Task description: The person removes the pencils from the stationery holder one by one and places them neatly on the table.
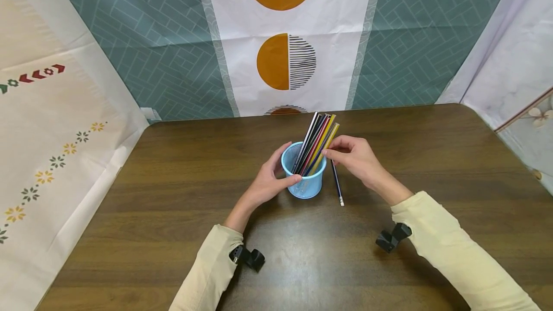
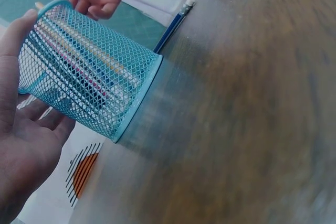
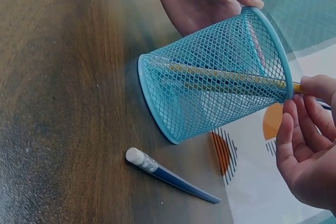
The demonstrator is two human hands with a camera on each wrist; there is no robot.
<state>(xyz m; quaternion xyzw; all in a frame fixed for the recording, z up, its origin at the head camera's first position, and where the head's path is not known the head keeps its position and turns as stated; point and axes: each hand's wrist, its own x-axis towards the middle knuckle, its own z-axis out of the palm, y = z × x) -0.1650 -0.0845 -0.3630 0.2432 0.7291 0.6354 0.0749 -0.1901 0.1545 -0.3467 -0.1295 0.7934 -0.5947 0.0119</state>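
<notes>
A light-blue mesh pencil cup (image 1: pixel 307 188) stands upright on the table, with several pencils (image 1: pixel 312 144) leaning to the right inside it. My left hand (image 1: pixel 269 182) holds the cup from the left, its thumb at the near rim and its fingers round the far side. At the right rim, my right hand (image 1: pixel 356 158) pinches a yellow pencil (image 3: pixel 297 87) between thumb and fingers. A dark blue pencil (image 1: pixel 337 184) with a white eraser lies on the table just right of the cup, its far end below my right hand.
The brown wooden table (image 1: pixel 173 205) has its far edge just behind the cup. A patterned teal and white cloth (image 1: pixel 173 61) hangs beyond it. Pale cloths hang at the left and right. Black wrist cameras (image 1: pixel 247 257) sit on both sleeves.
</notes>
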